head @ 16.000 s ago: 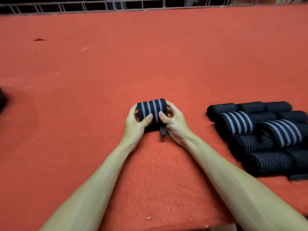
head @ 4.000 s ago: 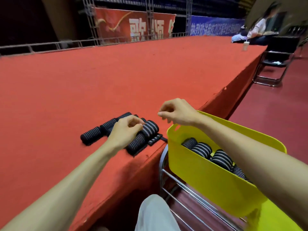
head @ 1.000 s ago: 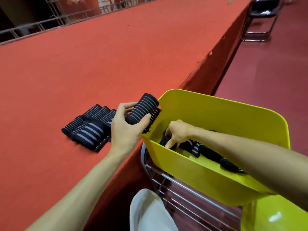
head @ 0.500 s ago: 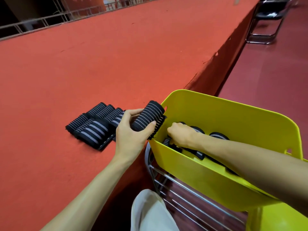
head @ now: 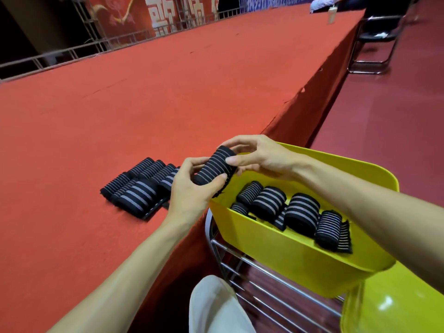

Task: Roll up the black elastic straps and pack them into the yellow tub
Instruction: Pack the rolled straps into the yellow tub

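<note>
- Both hands have one rolled strap [head: 212, 168], held up at the worktop's [head: 144, 104] near right edge, just over the rim of the yellow tub [head: 288, 246]. The left hand [head: 189, 195] is wrapped round its lower end, and the right hand [head: 259, 157] pinches the upper end between thumb and fingertips.
- It looks light, soft and springy. A loose tail hangs at the lower end, so I'd guess it wants to unwind. It is best held round the barrel with a thumb over that tail, not by the end faces.
- Several packed rolls [head: 271, 200] lie side by side in the tub. A cluster of waiting rolls [head: 141, 188] sits on the worktop near that same edge.
- The worktop is covered in red carpet, which looks grippy rather than slick. The tub seems to rest on a wire rack [head: 264, 284] beside it. Beyond are a railing [head: 72, 51], a banner [head: 153, 15] and a folding chair [head: 374, 44].
</note>
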Demonstrator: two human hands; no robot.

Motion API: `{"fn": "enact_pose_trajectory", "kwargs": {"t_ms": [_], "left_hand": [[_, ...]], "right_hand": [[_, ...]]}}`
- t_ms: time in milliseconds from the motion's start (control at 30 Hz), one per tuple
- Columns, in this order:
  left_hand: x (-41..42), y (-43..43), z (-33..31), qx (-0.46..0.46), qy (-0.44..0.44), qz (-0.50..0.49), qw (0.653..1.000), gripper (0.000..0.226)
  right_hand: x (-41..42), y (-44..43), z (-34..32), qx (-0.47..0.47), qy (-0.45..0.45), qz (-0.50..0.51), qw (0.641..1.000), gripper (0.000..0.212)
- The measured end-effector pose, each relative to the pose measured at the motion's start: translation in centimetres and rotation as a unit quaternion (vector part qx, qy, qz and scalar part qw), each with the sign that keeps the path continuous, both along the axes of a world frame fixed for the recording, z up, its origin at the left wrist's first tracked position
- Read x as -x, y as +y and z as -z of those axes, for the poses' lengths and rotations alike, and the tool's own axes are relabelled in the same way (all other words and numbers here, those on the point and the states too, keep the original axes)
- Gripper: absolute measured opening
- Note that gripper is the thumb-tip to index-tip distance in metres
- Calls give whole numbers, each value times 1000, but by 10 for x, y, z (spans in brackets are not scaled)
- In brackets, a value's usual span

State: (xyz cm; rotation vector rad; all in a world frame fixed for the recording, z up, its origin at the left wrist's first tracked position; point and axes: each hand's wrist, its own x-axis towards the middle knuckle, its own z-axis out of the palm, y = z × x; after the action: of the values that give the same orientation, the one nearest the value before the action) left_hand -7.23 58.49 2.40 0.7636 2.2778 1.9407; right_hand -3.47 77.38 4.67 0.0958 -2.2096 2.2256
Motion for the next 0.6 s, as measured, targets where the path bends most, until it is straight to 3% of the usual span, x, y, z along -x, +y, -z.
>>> {"fn": "enact_pose_trajectory", "kwargs": {"t_ms": [267,400,600], "left_hand": [[2,18,7,125,8,109,986,36],[8,19,10,294,140,123,938,42],[28,3,21,203,156,71,964,21]], "right_hand": [[-21,31,15,-41,-22,23,999,27],[-18,45,31,-149,-94,33,984,26],[6,31,90,-362,-219,-1,906,32]]}}
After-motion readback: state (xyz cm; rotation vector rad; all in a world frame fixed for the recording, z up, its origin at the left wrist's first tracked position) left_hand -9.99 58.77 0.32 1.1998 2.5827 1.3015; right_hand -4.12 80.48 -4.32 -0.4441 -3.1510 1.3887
